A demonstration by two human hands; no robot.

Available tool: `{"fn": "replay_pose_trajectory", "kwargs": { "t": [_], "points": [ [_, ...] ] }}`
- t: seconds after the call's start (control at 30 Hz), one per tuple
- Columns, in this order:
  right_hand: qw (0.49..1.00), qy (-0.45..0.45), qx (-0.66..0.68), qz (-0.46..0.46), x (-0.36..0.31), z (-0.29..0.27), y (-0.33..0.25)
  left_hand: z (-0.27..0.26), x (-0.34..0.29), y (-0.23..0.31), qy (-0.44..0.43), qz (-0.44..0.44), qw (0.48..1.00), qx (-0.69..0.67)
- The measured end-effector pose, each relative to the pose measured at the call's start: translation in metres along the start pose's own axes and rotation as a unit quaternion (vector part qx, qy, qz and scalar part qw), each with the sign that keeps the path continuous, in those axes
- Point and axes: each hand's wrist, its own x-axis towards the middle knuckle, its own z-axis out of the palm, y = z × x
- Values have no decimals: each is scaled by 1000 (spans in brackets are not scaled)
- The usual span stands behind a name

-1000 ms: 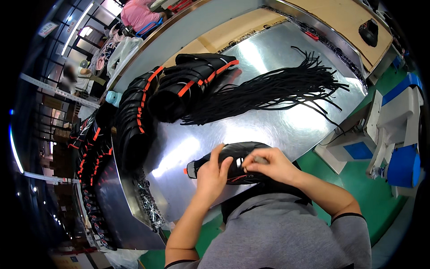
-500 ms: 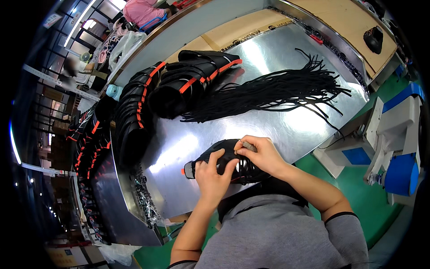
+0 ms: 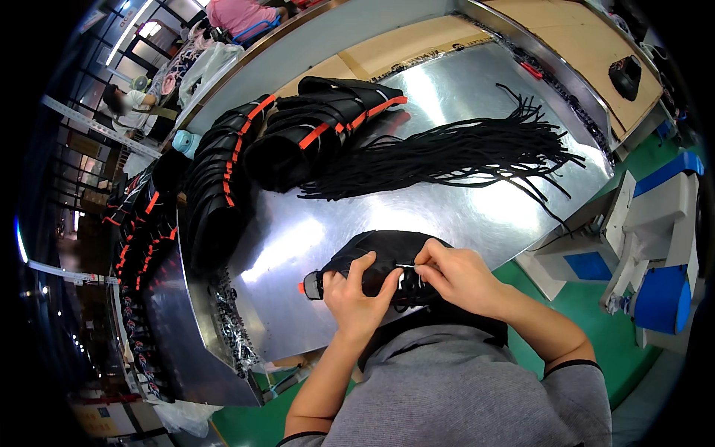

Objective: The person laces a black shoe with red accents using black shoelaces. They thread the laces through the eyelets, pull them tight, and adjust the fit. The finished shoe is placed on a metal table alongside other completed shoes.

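- Two bare hands work at one black shoe upper, located at the near edge of the counter (image 3: 287,316), directly in front of the person's grey shirt (image 3: 469,380).
- Left hand (image 3: 354,296): holds the shoe upper (image 3: 376,246), thumb and forefinger set apart in a V on its surface.
- Right hand (image 3: 456,277): thumb and forefinger pinched together on a thin, bright shaft (image 3: 404,266), which points left over the upper.
- Toward the left end of the upper: a grey piece (image 3: 313,285) with a small orange tab beside it.
- Beyond the hands, across the metal surface: a loose bundle of black laces (image 3: 447,158), ends fanned to the right.
- Left of the laces: two nested stacks of black uppers (image 3: 290,153), edged with orange strips.
- Far right: a white-and-blue machine (image 3: 659,223) above green floor (image 3: 551,298).
- Upper left, in the background: a seated person in pink (image 3: 240,16).
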Motion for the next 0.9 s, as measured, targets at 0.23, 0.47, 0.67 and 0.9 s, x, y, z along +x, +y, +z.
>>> {"fn": "replay_pose_trajectory", "kwargs": {
  "t": [0.23, 0.47, 0.67, 0.9],
  "points": [
    [985, -70, -153, -43, 16, -10, -11, -2, -1, 3, -8, -5, 999, -41],
    [950, -56, -280, -127, 33, 39, -21, -6, -8, -1, -33, 19, 998, -58],
    [947, -83, -283, -127, 43, 23, -12, 1, 2, -4, -35, -74, 991, -105],
    [988, 141, -56, -20, 28, 6, 27, -2, 20, -30, -132, -243, 931, -237]
  ]
}}
